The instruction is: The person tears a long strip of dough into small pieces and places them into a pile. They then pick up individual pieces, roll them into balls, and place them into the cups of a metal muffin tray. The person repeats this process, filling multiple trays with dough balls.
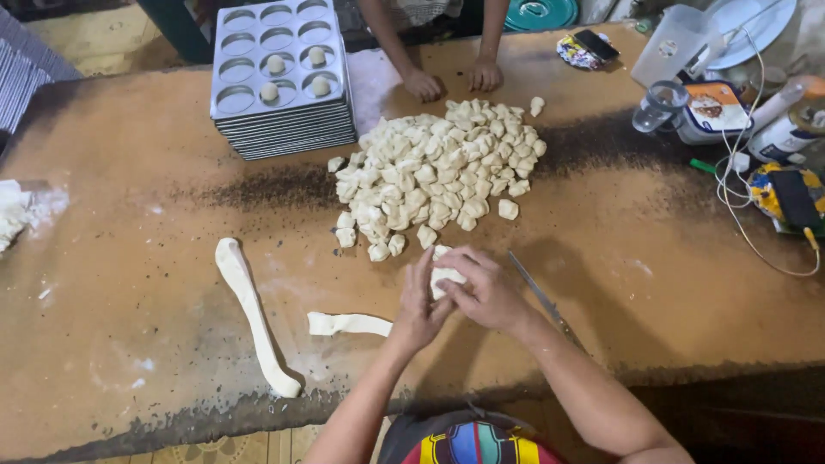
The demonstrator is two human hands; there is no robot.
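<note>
Right at the near edge of the brown worktable point(129, 283), seen from the head camera, both hands are cupped around one small dough piece point(446, 277). The left hand point(418, 308) has its fingers upright and curled against the piece's left side, and the right hand point(486, 292) is folded over it from the right and above, so most of the lump is hidden and only a pale bit peeks out between them (looks like a roll-it-into-a-ball grip, but that's my read). The piece sits dead centre between the two, neither hand nearer. Just beyond the fingertips is the big pile of cut dough chunks point(438, 172), almost touching. To the left lie a short dough strip point(348, 324), its long axis running left-right and pointing at the left wrist, and a longer dough rope point(252, 314) running toward the table edge. A knife point(541, 301) lies just beside the right wrist, angled away. Far side: stacked muffin trays point(284, 112) with four dough balls in, and another person's hands point(451, 82) resting on the table. Open room is mostly to the left; cluttered containers and cables point(739, 120) fill the right.
</note>
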